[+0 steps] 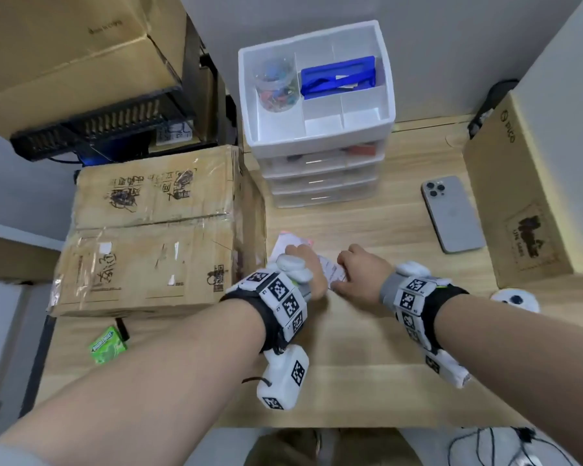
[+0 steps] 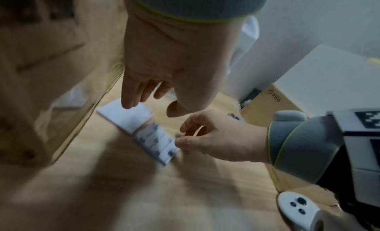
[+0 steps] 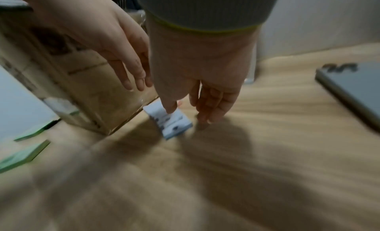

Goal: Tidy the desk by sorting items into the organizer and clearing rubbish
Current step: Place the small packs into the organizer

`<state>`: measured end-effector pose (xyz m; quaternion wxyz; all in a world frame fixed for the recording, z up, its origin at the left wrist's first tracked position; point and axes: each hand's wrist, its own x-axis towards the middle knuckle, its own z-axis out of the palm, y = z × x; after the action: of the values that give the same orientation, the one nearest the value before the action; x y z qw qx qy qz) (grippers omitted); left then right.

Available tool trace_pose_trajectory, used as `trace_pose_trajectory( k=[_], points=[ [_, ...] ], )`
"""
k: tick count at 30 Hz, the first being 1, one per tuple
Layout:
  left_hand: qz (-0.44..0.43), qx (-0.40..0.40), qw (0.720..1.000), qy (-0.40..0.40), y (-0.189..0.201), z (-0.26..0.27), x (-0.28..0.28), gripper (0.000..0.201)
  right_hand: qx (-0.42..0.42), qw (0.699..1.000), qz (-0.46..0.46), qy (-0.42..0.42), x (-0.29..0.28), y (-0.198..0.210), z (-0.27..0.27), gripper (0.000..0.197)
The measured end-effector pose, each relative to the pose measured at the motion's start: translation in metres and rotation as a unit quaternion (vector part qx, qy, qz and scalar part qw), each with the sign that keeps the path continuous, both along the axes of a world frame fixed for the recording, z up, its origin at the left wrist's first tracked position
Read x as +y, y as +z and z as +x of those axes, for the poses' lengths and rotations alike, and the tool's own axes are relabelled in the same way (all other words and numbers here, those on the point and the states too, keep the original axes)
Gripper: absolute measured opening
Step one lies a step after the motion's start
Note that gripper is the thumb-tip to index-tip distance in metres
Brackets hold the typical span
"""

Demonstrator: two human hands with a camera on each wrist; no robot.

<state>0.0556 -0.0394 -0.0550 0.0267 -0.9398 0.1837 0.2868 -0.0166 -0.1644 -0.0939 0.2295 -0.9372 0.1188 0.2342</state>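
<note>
Both hands meet over a printed paper slip (image 2: 156, 141) lying flat on the desk (image 1: 367, 381), beside the taped cardboard box (image 1: 155, 230). The right hand (image 1: 362, 275) pinches its near corner; the left hand (image 1: 308, 270) hovers with relaxed fingers over the blurred, half-hidden far end. Beyond the box stands the white drawer organizer (image 1: 317, 105).

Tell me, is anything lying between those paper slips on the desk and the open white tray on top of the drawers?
Nothing visible does. The paper slips lie on bare desk in front of the drawers, under both hands. The tray is open on top; its front compartments look empty. The phone lies off to the right.
</note>
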Motion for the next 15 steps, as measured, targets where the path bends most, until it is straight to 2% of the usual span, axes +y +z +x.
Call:
trace_pose_trajectory(
  k=[3, 6, 9, 12, 15],
  points=[
    [0.084, -0.052, 0.995, -0.002, -0.026, -0.012, 0.001, 0.015, -0.047, 0.999, 0.004, -0.026, 0.01, -0.016, -0.006, 0.049],
    [0.118, -0.087, 0.989, 0.005, -0.037, -0.015, 0.003, 0.023, -0.057, 0.997, 0.039, -0.033, 0.008, -0.016, -0.006, 0.046],
    [0.145, -0.077, 0.986, 0.009, -0.036, -0.015, 0.003, 0.031, -0.055, 0.996, 0.065, -0.036, 0.003, -0.01, -0.009, 0.037],
    [0.111, -0.05, 0.993, 0.003, -0.031, -0.011, 0.001, 0.041, -0.03, 0.991, 0.115, -0.056, -0.005, -0.006, -0.016, 0.029],
    [0.059, -0.011, 0.998, -0.036, -0.024, -0.012, 0.002, 0.036, -0.022, 0.979, 0.181, -0.094, -0.021, 0.002, -0.019, 0.025]
  ],
)
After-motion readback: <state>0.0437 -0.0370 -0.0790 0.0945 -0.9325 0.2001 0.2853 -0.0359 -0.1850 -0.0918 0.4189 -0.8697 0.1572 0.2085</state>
